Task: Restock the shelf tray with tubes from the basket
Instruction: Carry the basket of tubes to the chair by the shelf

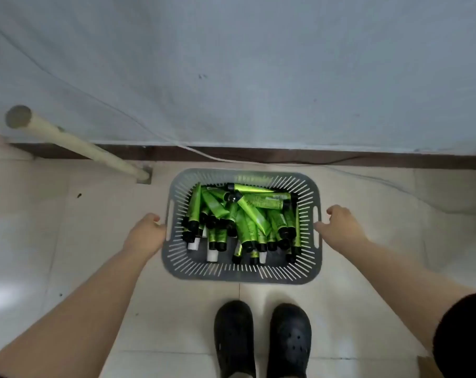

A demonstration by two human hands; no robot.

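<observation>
Two hands at the sides of a basket of green tubes on the floor.

The grey slotted basket [242, 271] sits on pale floor tiles [100, 214] just short of the wall's dark skirting [340, 158], heaped with green tubes [251, 214] with black caps, a few white caps showing at the near side; how many lie underneath cannot be counted. The left hand [146, 233] is against the basket's left rim by the handle slot, fingers curled, though whether they grip the rim cannot be told. The right hand [340, 225] is at the right handle slot, fingertips hidden at the rim, so its hold is equally unclear. Black clogs [261, 339] stand just behind the basket. A pale pole [76, 145] slants to a floor bracket at left. A dark sleeve [465, 334] is cut off at the right edge. No shelf tray is in view.
</observation>
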